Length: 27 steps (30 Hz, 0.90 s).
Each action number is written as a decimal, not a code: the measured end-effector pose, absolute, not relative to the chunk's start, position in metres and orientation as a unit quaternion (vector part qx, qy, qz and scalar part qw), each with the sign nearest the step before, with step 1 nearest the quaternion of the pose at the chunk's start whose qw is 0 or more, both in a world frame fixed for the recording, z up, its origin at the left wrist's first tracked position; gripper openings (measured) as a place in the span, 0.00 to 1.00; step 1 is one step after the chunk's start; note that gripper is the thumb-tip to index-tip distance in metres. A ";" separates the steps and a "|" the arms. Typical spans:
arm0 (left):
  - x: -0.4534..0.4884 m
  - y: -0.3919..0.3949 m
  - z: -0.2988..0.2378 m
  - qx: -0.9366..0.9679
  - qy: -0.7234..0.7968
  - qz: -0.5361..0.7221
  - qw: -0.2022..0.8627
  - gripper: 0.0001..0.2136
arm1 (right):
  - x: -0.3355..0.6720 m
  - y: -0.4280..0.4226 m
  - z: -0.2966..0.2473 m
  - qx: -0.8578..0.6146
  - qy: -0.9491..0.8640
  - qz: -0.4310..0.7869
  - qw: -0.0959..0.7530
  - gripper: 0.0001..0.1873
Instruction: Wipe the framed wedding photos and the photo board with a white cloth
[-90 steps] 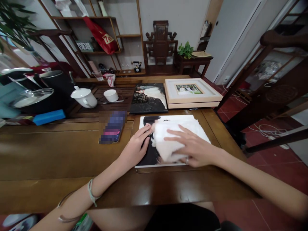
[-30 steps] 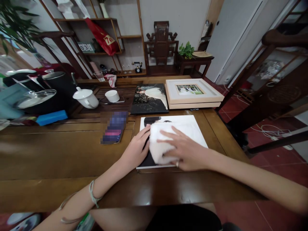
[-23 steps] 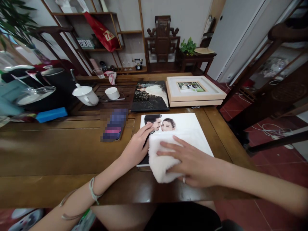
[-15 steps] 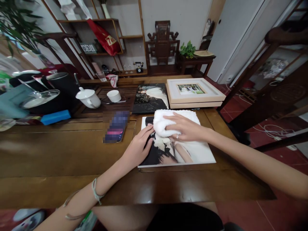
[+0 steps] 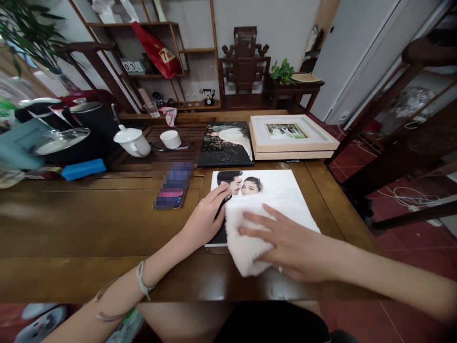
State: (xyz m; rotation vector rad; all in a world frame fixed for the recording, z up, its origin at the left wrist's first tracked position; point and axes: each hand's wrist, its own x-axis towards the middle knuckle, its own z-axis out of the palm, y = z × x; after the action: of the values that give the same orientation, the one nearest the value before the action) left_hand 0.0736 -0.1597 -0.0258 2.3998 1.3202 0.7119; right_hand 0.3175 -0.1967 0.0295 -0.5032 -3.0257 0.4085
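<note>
A photo panel (image 5: 282,181) showing two people's portrait lies flat on the wooden table in front of me. My left hand (image 5: 207,212) rests on its left edge, fingers stretched out flat and holding nothing. On the panel's lower part my right hand (image 5: 278,238) presses a fluffy white cloth (image 5: 239,238), fingers spread over it and thumb at its near side. The cloth hangs over the panel's near edge and hides the lower middle of the picture.
Behind the panel lie a dark photo panel (image 5: 224,155) and pale wooden frames (image 5: 296,155). A phone (image 5: 174,183) is to the left. Farther left stand a lidded white cup (image 5: 133,142), a small white cup (image 5: 170,139), a blue block (image 5: 84,169) and a glass-lidded pot (image 5: 62,143).
My right hand has drawn the white cloth from the panel's upper part down toward me, past its near edge. The faces in the portrait are now uncovered. My left hand stays in place.
</note>
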 end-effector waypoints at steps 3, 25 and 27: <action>0.074 -0.160 -0.024 0.835 0.461 0.256 0.156 0.18 | 0.319 -0.207 0.034 -0.126 -0.980 0.155 0.016 0.20; 0.076 -0.159 -0.025 0.838 0.464 0.245 0.148 0.19 | 0.346 -0.185 0.018 -0.156 -0.977 0.128 0.064 0.20; 0.076 -0.159 -0.025 0.838 0.463 0.245 0.152 0.19 | 0.342 -0.202 0.019 -0.116 -0.982 0.137 0.060 0.18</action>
State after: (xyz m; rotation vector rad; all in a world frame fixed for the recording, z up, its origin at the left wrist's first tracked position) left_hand 0.0756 -0.1590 -0.0247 2.4062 1.3285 0.7029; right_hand 0.3421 -0.2018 0.0188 -0.3502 -2.9724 0.4140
